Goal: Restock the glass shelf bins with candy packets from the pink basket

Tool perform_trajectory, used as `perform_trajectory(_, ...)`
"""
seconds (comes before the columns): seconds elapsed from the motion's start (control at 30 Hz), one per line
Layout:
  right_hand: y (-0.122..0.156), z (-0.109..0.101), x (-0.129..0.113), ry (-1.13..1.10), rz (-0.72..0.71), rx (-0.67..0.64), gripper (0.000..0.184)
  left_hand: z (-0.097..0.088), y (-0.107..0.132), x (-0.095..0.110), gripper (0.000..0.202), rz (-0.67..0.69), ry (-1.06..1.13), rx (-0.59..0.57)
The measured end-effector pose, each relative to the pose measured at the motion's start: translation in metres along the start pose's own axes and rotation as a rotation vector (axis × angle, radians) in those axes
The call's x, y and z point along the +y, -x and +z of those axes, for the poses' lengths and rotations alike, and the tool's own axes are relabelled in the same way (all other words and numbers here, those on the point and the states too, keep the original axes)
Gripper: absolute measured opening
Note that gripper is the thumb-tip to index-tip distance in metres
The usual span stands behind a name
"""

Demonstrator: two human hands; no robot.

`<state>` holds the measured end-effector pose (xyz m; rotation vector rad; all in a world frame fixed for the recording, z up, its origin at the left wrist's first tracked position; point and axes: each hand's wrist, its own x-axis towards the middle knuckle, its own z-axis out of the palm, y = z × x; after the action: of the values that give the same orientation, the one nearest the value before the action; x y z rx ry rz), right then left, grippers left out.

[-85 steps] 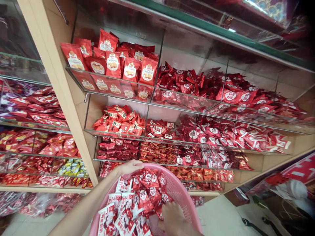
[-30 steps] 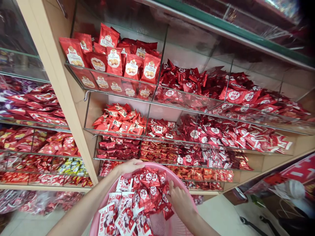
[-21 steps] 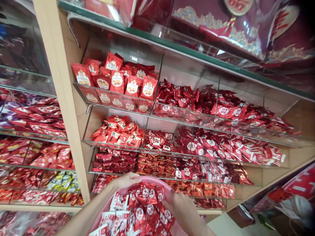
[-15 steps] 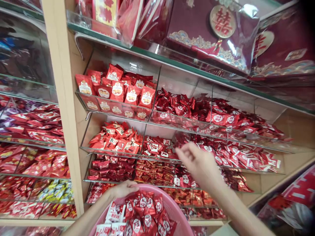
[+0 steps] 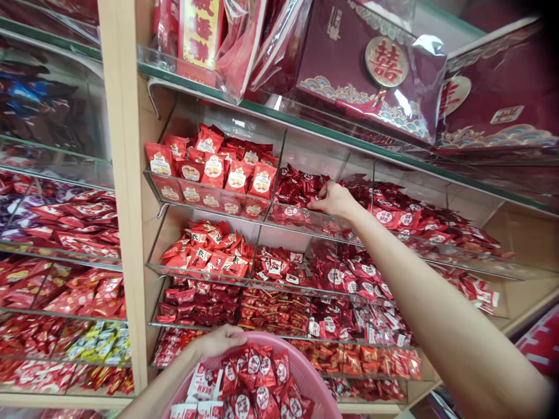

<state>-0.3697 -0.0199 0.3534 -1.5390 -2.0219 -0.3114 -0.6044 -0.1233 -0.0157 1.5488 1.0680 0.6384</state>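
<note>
My left hand (image 5: 218, 340) grips the rim of a pink plastic basket (image 5: 321, 381) at the bottom of the view. Inside lie dark red candy packets (image 5: 262, 398) with white round labels, and several white-and-red packets (image 5: 204, 381) on the left side. My right hand (image 5: 334, 201) reaches into an upper shelf bin, its fingers bent down among small dark red packets (image 5: 301, 185). Whether the fingertips have closed on a packet is hidden from me.
Clear-fronted bins of red snack packets (image 5: 212, 169) and candies (image 5: 209, 250) fill the tilted shelves. A glass shelf (image 5: 244, 107) above carries maroon gift boxes (image 5: 336, 70) in clear wrap. A wooden upright (image 5: 126, 203) divides off more candy bins on the left.
My right hand has moved up from in front of the lower bins into the upper bin of dark red packets. The left hand still holds the basket, while the view has shifted slightly.
</note>
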Motion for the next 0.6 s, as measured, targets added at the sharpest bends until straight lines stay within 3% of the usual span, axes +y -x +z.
perform_trajectory(0.23,0.000,0.000,0.007,-0.078,0.017,0.085,0.033,-0.001,-0.003,-0.005,0.051,-0.001,-0.016,0.000)
perform_trajectory(0.47,0.001,0.003,0.011,-0.202,0.004,-0.069,0.046,-0.001,-0.001,-0.001,0.049,0.007,0.010,-0.019)
perform_trajectory(0.6,0.003,0.003,0.012,-0.233,-0.041,0.022,0.044,-0.001,-0.003,-0.006,0.050,0.009,0.022,-0.016)
